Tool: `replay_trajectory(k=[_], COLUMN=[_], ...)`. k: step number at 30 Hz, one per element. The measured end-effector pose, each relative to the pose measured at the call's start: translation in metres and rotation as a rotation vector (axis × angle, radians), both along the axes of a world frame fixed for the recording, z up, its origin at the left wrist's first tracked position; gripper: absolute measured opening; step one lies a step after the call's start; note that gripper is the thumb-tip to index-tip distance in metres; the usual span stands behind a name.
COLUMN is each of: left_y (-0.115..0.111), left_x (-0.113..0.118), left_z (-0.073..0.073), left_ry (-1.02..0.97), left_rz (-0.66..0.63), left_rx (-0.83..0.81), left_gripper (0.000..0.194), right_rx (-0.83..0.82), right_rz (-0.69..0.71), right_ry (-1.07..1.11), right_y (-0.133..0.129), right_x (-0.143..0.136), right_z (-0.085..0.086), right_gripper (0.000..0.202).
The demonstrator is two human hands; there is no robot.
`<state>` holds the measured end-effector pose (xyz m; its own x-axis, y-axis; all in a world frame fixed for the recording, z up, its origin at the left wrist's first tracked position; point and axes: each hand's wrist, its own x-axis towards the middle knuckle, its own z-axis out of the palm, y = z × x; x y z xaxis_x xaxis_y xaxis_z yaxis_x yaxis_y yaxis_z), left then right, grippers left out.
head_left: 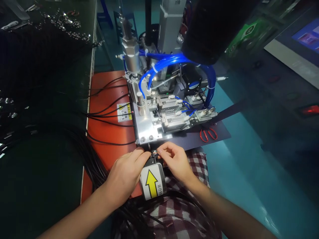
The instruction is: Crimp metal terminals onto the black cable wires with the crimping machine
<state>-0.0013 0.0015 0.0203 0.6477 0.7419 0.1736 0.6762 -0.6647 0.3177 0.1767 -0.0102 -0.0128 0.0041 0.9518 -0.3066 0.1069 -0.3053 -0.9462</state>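
Note:
Both hands meet at the front edge of a metal machine (147, 127), just above a white label with a yellow arrow (152, 182). My left hand (128, 169) is closed, thumb and index finger pressed together at the left of a small piece with thin coloured wires (155, 152). From the right, my right hand (175, 161) pinches at the same small piece. What exactly lies between the fingertips of my left hand is hidden. A bundle of black cables (91, 159) runs beneath my left forearm.
Blue air tubes (174, 59) arch over the machine. Red-handled scissors (208, 134) lie right of my hands on the dark plate. Black cables cross the orange-red board (107, 132) at left. A checked cloth (174, 212) covers the lap.

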Motion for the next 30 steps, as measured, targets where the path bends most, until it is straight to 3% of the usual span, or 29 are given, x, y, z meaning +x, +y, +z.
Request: replay_trajectory(k=[3, 6, 10, 14, 17, 20, 24, 27, 30], left_y=[-0.002, -0.002, -0.001, -0.005, -0.006, -0.005, -0.009, -0.023, -0.039], left_x=[-0.002, -0.005, -0.008, -0.008, -0.006, -0.008, -0.034, -0.062, -0.077], left_z=[0.001, 0.000, -0.001, 0.002, 0.006, 0.009, 0.016, 0.026, 0.037], left_ry=[0.074, 0.115, 0.058, 0.174, 0.261, 0.195, 0.126, 0.249, 0.355], left_rz=[-0.014, -0.027, -0.028, -0.039, -0.048, -0.013, 0.145, 0.216, 0.247], left_rx=[-0.006, -0.009, 0.044, 0.127, 0.072, -0.079, -0.255, -0.240, -0.189], left_gripper=[0.029, 0.035, 0.035, 0.037, 0.042, 0.040, 0.025, 0.045, 0.052], right_rx=[0.140, 0.146, 0.111, 0.003, -0.148, -0.187, -0.153, -0.127, -0.109], right_rz=[0.041, 0.099, 0.143, 0.136, 0.115, 0.111, 0.127, 0.130, 0.144], right_ry=[-0.225, -0.269, -0.223, -0.102, 0.092, 0.157, 0.153, 0.151, 0.147], right_y=[0.000, 0.003, 0.005, 0.007, 0.010, 0.012, 0.012, 0.010, 0.009], right_x=[0.000, 0.002, 0.006, 0.006, 0.005, 0.004, 0.006, 0.007, 0.007], right_z=[0.003, 0.003, 0.002, 0.001, 0.000, 0.000, 0.000, -0.002, -0.003], right_gripper=[0.018, 0.019, 0.020, 0.020, 0.021, 0.022, 0.025, 0.028, 0.031])
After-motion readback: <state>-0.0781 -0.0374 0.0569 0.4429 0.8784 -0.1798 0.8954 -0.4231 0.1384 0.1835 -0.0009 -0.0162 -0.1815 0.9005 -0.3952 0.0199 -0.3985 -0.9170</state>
